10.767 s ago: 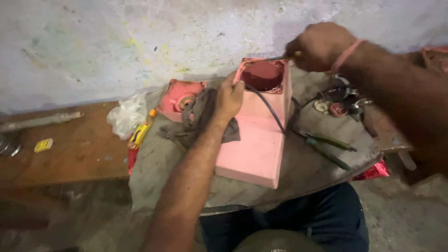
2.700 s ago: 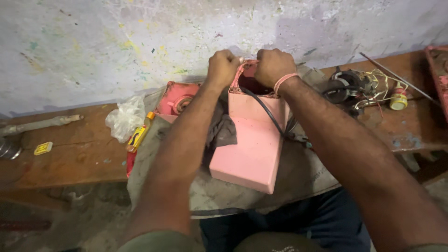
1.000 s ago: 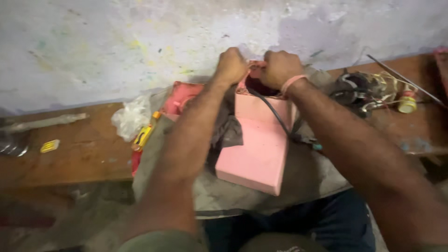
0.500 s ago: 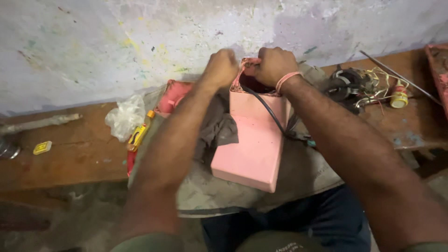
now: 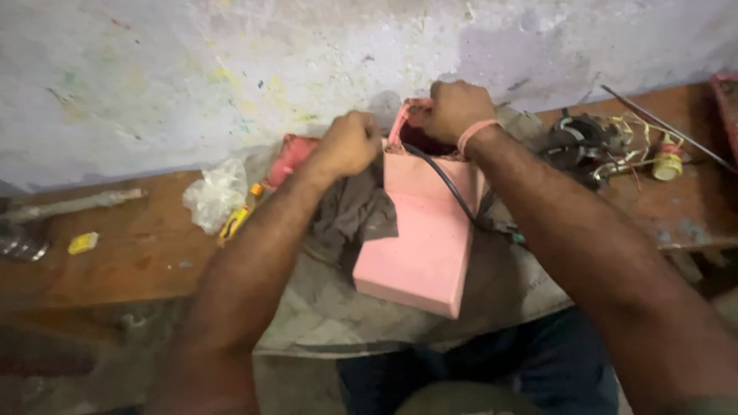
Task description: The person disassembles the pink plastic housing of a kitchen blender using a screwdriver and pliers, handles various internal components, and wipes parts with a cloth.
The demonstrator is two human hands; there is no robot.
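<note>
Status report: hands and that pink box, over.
Left hand fisted beside pink box. Right hand gripping its open top rim. Black cable trails out across the front.

Pink housing (image 5: 427, 230): matt, smooth plastic; cable (image 5: 446, 184): black, glossy; cloth (image 5: 361, 307): grey, rough weave; bench (image 5: 100, 269): worn wood.

pink casing (image 5: 421, 230) opening behind right grip (image 5: 455, 110)

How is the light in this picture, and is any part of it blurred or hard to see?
Head view: soft, dim, even light, no glare; the pale wall is brightest. The pink casing and both forearms look slightly soft. The left hand and right hand are dark, so finger detail is lost; the casing's opening is in shadow.
</note>
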